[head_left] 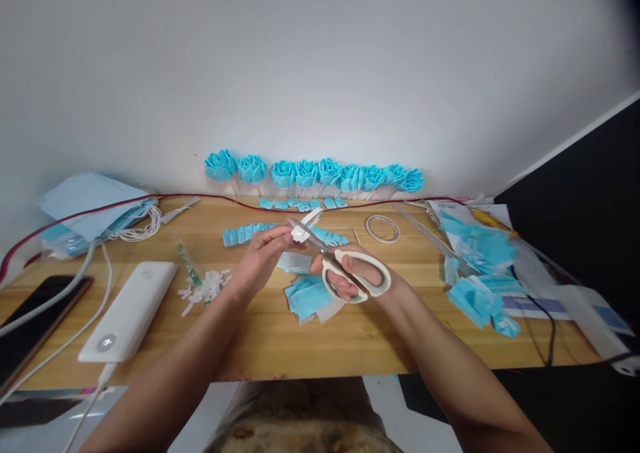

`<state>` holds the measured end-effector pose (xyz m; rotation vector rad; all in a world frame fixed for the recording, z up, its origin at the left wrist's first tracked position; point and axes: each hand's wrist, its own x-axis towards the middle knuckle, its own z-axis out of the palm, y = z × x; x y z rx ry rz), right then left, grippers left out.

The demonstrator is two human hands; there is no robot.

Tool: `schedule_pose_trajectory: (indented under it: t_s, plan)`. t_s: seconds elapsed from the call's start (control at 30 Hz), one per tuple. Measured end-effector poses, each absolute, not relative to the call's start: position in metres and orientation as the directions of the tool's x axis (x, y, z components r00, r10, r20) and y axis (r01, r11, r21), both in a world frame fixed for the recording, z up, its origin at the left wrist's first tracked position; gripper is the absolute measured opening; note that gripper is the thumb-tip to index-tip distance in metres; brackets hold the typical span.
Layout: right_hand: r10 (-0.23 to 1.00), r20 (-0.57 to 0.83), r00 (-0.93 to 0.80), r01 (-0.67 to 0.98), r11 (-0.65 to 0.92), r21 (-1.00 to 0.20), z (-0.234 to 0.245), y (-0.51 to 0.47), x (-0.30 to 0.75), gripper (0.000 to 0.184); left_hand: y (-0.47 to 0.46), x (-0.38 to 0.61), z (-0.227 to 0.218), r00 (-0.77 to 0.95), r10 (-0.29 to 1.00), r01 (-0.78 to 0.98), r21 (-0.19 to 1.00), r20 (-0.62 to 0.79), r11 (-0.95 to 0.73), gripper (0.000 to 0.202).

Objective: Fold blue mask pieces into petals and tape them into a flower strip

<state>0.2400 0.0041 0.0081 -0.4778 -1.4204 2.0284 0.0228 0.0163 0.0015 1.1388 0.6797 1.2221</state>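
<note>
My left hand (267,256) pinches a small white strip (301,232) between thumb and fingertips. In my right hand (357,273) is a pair of scissors (373,283) with off-white handles, fingers through the loops. The blades point up and left and meet the white strip; whether they cut through it I cannot tell. Below the hands lies a stack of blue fabric pieces (307,298). Behind them runs a row of folded blue pieces (245,234), partly hidden by my hands. A second row of small blue pieces (303,205) lies farther back.
Several blue fabric flowers (303,173) stand along the wall. A roll of tape (383,229) and a metal ruler (430,233) lie right of centre, near blue scraps (480,296). White clippings (207,288), a power bank (130,313), a phone (43,320) and cables occupy the left.
</note>
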Motion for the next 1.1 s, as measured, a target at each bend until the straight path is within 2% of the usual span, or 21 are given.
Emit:
schedule_pose_trajectory:
  t_s: [0.37,0.57,0.63,0.77,0.83,0.93,1.0,1.1]
  plan:
    - [0.717,0.01,-0.697,-0.201,-0.182,-0.963,0.017,-0.003,0.232,0.056,0.014,0.025,0.007,0.187,0.971,-0.312,0.946,0.152,-0.089,0.029]
    - [0.731,-0.08,-0.678,-0.04,-0.146,-0.989,0.022,-0.007,0.23,0.056,0.017,0.031,0.006,0.029,0.993,-0.207,0.973,0.114,-0.106,0.023]
    - [0.703,-0.114,-0.702,0.073,-0.089,-0.993,0.022,-0.01,0.227,0.049,0.018,0.032,0.004,0.011,0.996,-0.199,0.976,0.09,-0.086,0.024]
    - [0.583,-0.096,-0.807,0.228,0.157,-0.961,0.021,-0.016,0.218,0.041,0.02,0.032,0.003,-0.007,0.997,-0.183,0.98,0.074,-0.074,0.024]
    - [0.534,-0.104,-0.839,0.225,0.166,-0.96,0.023,-0.017,0.218,0.047,0.021,0.031,0.001,-0.011,0.997,-0.215,0.973,0.078,-0.079,0.026]
    - [0.537,-0.119,-0.835,0.151,0.016,-0.988,0.025,-0.014,0.228,0.063,0.022,0.028,-0.002,0.019,0.996,-0.275,0.958,0.087,-0.078,0.033]
    - [0.595,-0.062,-0.801,0.037,-0.054,-0.998,0.026,-0.01,0.238,0.074,0.023,0.027,-0.002,0.042,0.996,-0.304,0.951,0.076,-0.059,0.036]
    - [0.652,0.079,-0.754,-0.139,-0.041,-0.989,0.024,-0.002,0.251,0.088,0.024,0.026,0.0,0.068,0.995,-0.379,0.925,0.069,-0.038,0.04]
